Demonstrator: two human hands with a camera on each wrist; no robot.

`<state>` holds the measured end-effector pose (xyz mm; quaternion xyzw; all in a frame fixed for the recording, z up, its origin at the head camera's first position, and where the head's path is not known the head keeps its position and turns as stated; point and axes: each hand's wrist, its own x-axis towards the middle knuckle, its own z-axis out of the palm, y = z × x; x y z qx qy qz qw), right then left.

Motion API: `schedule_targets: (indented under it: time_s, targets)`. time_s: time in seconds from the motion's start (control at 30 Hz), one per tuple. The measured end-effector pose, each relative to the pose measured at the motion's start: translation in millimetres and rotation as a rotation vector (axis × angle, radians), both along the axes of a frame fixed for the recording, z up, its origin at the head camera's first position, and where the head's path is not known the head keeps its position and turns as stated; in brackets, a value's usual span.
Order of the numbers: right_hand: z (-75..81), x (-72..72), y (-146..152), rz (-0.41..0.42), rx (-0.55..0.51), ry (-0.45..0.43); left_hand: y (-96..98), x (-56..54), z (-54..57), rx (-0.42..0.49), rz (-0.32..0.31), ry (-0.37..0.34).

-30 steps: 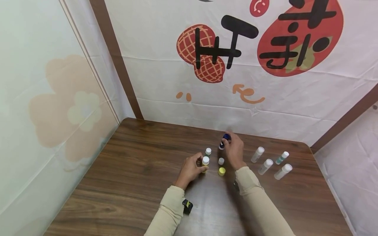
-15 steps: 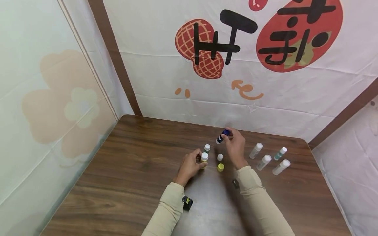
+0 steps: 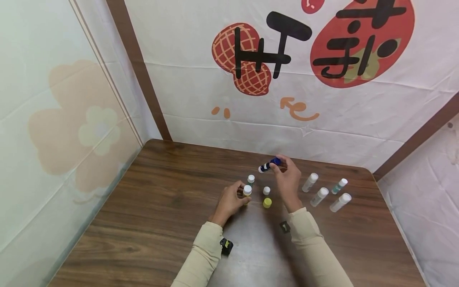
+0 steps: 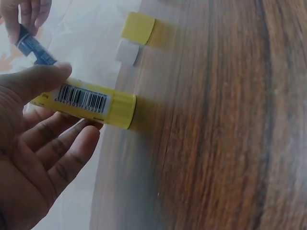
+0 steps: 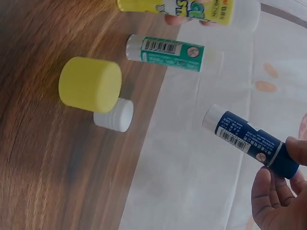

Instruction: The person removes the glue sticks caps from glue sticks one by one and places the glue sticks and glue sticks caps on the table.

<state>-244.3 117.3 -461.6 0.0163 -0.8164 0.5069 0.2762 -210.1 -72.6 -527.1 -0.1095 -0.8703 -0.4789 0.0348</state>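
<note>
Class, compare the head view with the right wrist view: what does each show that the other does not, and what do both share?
Only the head view shows four tubes off to the right, both sleeves and the flower print.

Only the right wrist view shows legible barcodes, on the blue stick and green stick.

Both share those two sticks, the right hand holding the blue one, the left hand (only partly in the wrist view) holding the yellow stick, the yellow cap and the white cap.
</note>
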Motion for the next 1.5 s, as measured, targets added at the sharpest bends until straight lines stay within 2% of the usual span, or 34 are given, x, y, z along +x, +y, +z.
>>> schedule_targets:
  time_s: [0.2,0.47,0.63,0.7,0.93,1.07,1.2,1.43,1.5]
  targets:
    - [0.9,10.3,0.1,-0.004,-0.044,-0.02,-4.8,4.5,1.0,0.055,-0.01,-0.036]
    - [2.7,20.6,1.6,-0.004,-0.092,-0.009,-11.4,8.4,7.1,0.063,0.009,0.0]
    - [7.3,27.2,1.9,0.037,-0.198,-0.009,-16.1,9.5,13.3,0.074,-0.007,0.035]
    - [10.9,30.7,1.4,0.057,-0.236,-0.018,-17.6,10.3,17.0,0.073,-0.013,0.055]
    - [41.7,56.7,-10.5,0.091,-0.296,-0.071,-19.1,13.6,29.8,0.077,0.006,0.117]
    - [44.7,64.2,-14.7,0.097,-0.354,-0.102,-18.7,15.2,35.0,0.098,0.017,0.15]
    - [44.2,68.8,-18.1,0.102,-0.381,-0.126,-18.6,16.6,38.6,0.119,0.018,0.185]
    - [17.0,59.3,-14.2,0.127,-0.462,-0.174,-17.8,16.8,44.9,0.129,0.035,0.309]
    - [14.6,60.3,-14.7,0.141,-0.484,-0.181,-17.2,17.5,47.3,0.14,0.036,0.331]
